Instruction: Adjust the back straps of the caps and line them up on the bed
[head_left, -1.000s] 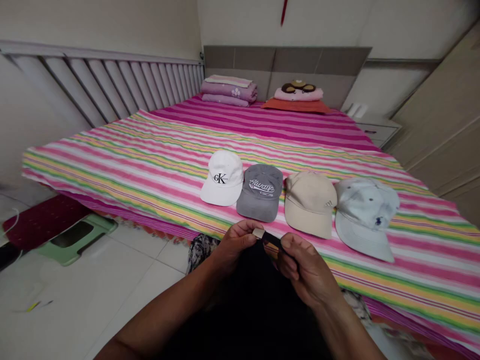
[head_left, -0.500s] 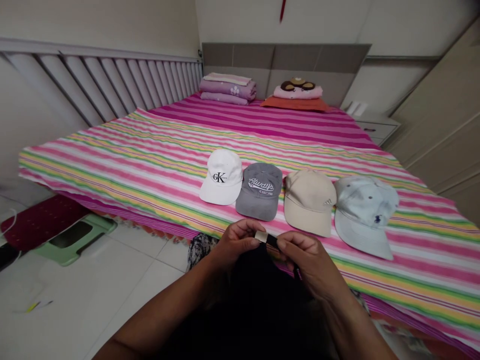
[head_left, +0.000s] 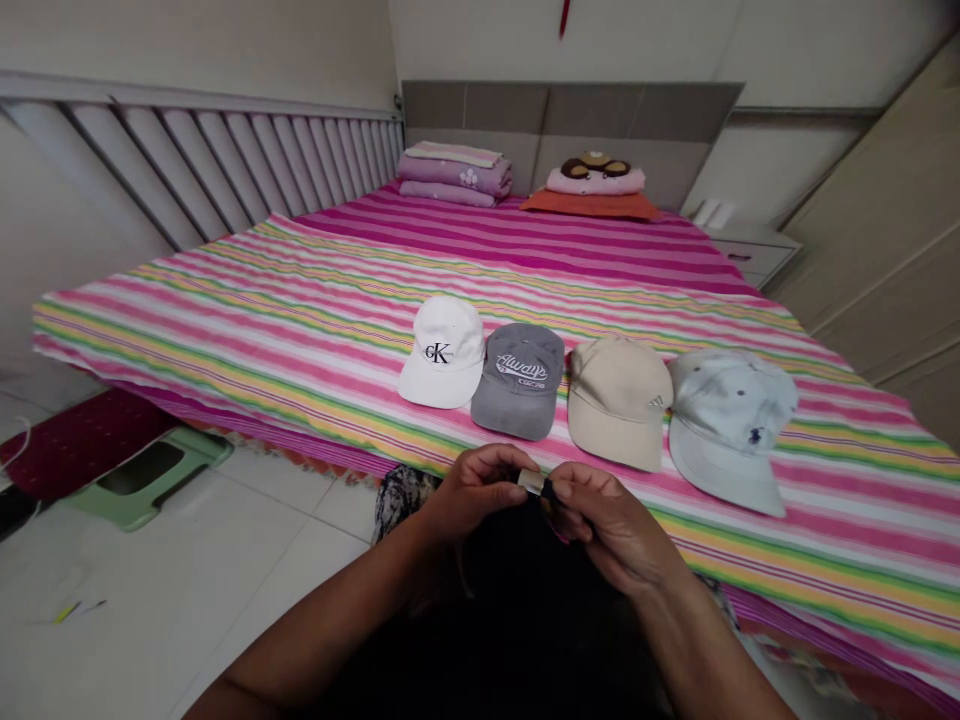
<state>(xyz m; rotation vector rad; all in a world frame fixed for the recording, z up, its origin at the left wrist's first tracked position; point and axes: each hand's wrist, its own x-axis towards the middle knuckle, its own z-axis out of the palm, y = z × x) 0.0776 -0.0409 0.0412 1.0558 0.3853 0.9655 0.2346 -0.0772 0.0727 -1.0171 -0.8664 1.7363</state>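
Left hand: fingers curled, thumb on top, pinching the end of a metal slider (head_left: 531,482); the left hand (head_left: 476,490) is clenched around it, with the forearm coming in from the lower left.

Right hand: the right hand (head_left: 611,525) grasps a black strap (head_left: 550,491) between thumb and fingers, just beside the left hand.

Held item: the strap and slider belong to a black fabric item (head_left: 517,610) that hangs below the hands, too dark to make out its shape.

Beside the knees: a black-and-white patterned cloth (head_left: 397,502) shows just left of the hands.

Row on the bed: a white cap (head_left: 442,352) with black lettering, a grey cap (head_left: 519,382) with white script, a beige cap (head_left: 619,403) and a pale blue cap (head_left: 731,430) with a navy emblem sit side by side, just beyond the hands.

Bed: a striped sheet (head_left: 225,340) in pink, white, yellow and green lies under the caps.

Floor, left: white tiles (head_left: 187,590), a green plastic stool (head_left: 146,478) and a dark red mat (head_left: 79,440).

Far end: folded purple bedding (head_left: 454,175), an orange cushion (head_left: 589,205), a grey headboard (head_left: 570,115) and a white nightstand (head_left: 754,252).
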